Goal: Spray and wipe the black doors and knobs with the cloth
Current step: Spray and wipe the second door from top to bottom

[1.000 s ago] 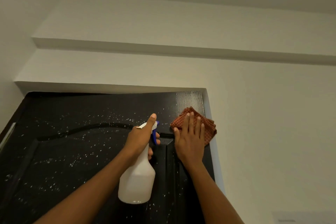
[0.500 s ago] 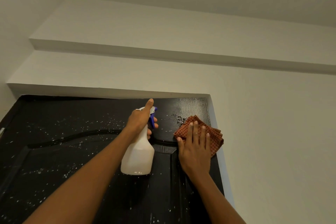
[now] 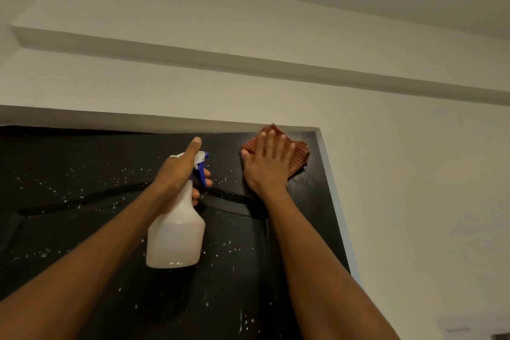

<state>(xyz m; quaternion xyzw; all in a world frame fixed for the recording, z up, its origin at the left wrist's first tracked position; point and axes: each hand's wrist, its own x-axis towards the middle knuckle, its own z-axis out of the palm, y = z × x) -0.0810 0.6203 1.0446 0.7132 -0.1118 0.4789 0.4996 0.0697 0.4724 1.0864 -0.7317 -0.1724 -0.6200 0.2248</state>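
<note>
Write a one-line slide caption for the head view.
Right hand presses a checked cloth on the black door; left hand grips a spray bottle.

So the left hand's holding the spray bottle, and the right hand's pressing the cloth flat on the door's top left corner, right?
Not quite: the head view shows the right hand pressing the cloth on the door's top right corner. The left hand does hold the spray bottle.

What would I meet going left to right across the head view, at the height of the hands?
Spray-flecked black door → left hand gripping the spray bottle → right hand pressing the cloth → white wall.
</note>
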